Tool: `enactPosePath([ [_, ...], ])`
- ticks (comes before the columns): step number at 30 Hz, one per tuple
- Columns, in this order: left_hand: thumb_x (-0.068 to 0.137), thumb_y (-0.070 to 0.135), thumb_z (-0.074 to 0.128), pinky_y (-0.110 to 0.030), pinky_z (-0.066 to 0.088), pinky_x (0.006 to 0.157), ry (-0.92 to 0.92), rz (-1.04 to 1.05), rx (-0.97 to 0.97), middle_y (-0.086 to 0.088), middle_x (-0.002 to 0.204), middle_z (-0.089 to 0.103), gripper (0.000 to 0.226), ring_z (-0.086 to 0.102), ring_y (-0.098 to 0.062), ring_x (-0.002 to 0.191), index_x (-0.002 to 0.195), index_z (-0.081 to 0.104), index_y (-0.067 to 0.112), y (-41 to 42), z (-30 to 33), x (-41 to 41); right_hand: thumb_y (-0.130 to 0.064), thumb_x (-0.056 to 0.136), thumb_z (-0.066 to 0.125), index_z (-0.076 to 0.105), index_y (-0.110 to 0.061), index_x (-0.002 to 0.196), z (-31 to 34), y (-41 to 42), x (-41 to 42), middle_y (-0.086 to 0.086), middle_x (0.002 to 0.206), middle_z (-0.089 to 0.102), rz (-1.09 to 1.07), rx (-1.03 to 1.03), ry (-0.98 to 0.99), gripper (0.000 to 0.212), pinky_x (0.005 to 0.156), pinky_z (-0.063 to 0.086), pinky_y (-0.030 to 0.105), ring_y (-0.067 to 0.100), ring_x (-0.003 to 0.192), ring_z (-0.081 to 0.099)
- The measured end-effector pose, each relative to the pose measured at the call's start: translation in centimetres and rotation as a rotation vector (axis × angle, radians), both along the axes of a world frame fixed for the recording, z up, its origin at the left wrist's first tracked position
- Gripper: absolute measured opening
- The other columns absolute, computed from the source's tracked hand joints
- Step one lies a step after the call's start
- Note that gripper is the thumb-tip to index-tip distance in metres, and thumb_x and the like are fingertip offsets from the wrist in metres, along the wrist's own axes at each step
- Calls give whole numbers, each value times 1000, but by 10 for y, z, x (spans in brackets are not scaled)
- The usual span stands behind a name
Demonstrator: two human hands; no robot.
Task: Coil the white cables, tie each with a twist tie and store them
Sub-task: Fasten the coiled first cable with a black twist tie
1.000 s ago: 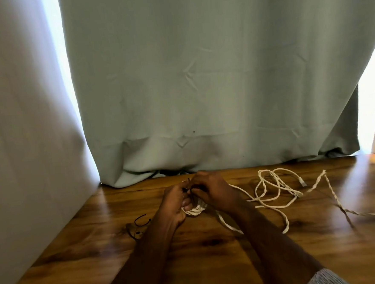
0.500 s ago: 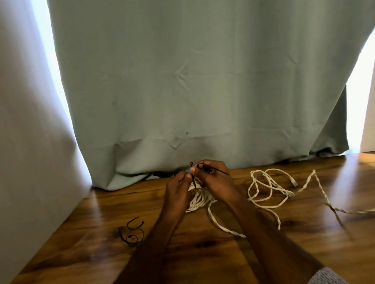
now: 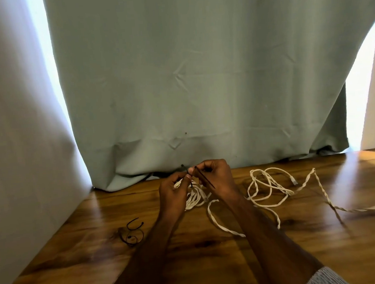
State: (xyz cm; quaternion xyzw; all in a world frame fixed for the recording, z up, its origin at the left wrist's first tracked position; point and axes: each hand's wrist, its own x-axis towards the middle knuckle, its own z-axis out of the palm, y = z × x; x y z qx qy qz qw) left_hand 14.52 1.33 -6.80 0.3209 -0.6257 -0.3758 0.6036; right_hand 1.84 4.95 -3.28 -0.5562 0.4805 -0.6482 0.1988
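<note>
A small coil of white cable point(image 3: 194, 199) hangs between my hands just above the wooden table point(image 3: 83, 255). My left hand point(image 3: 173, 192) pinches the coil and one end of a black twist tie point(image 3: 204, 179). My right hand point(image 3: 218, 178) grips the tie's other end, which slants down across its fingers. A tail of the same cable point(image 3: 218, 221) loops on the table below my right wrist. A loose white cable point(image 3: 269, 187) lies tangled to the right, its twisted end point(image 3: 323, 190) running off the right edge.
Spare black twist ties point(image 3: 134, 232) lie on the table to the left of my left forearm. A grey-green curtain point(image 3: 200, 85) hangs along the table's far edge. A pale wall point(image 3: 22, 142) closes the left side.
Both hands rose off the table with the coil. The black twist tie came into view between my fingers, and its long end now slants down across my right hand.
</note>
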Motion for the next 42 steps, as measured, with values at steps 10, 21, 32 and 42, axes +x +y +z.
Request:
enactPosePath([
  [10,87,11,71,-36,55,63,166,34,174,-10,75,72,13,69,-21,71,75,75,8,10,11,-6,-23,90,75,73,-12,75,1,9,4,3,58,63,11,-89,-146,19,51,46,24,12,50,56],
  [21,85,5,70,-32,55,61,208,-111,308,-11,72,72,17,67,-21,65,71,77,13,19,2,-20,-16,91,74,69,-6,71,-3,5,-3,10,58,57,93,-125,-279,23,53,43,30,25,56,50],
  [32,94,5,56,-16,28,33,345,-61,419,-6,56,51,19,41,-6,33,79,68,6,11,1,3,-5,82,76,80,-5,84,-9,4,15,7,80,73,190,-240,419,4,67,54,31,18,75,68],
  [42,86,13,70,-30,41,58,396,-102,498,-19,75,58,15,55,-28,68,72,75,10,3,1,15,-6,81,71,78,-6,89,-19,-1,17,7,92,74,154,-370,834,11,75,54,34,20,85,68],
])
